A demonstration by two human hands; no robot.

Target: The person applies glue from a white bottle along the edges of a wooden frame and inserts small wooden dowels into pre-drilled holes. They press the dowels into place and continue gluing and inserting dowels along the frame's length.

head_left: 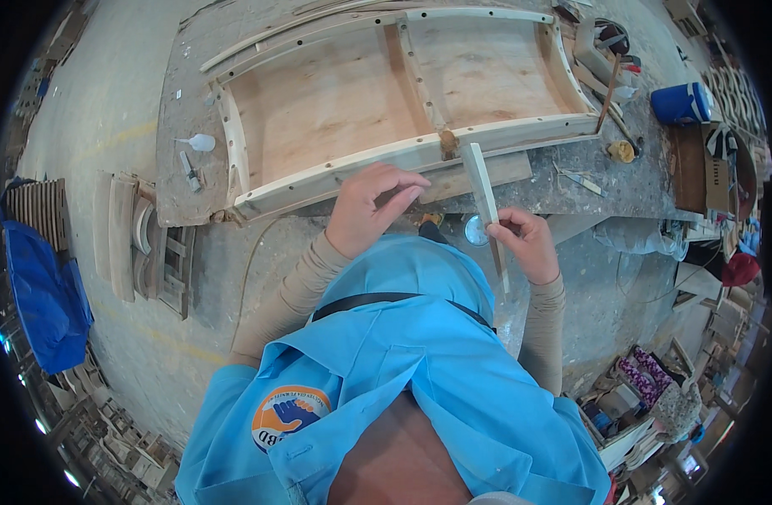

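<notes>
My right hand (529, 245) pinches a narrow wooden strip (484, 187) between thumb and fingers. The strip stands at a slant, its upper end beside the front rail of a wooden frame and its lower end near my waist. My left hand (371, 204) is in front of the same rail, thumb and forefinger brought together; whatever they hold, if anything, is too small to make out. The wooden frame (344, 166) lies on the worktable, with curved ends, a middle crosspiece and panels inside. Dark round holes dot its rails. A brown patch marks the front rail at the crosspiece.
On the worktable (180, 126) a white squeeze bottle (202, 142) and a small tool (190, 172) lie left of the frame. To the right are a knife-like tool (584, 182), a yellowish cup (622, 151) and a blue bucket (679, 103). Curved wooden pieces (121, 236) stand at left.
</notes>
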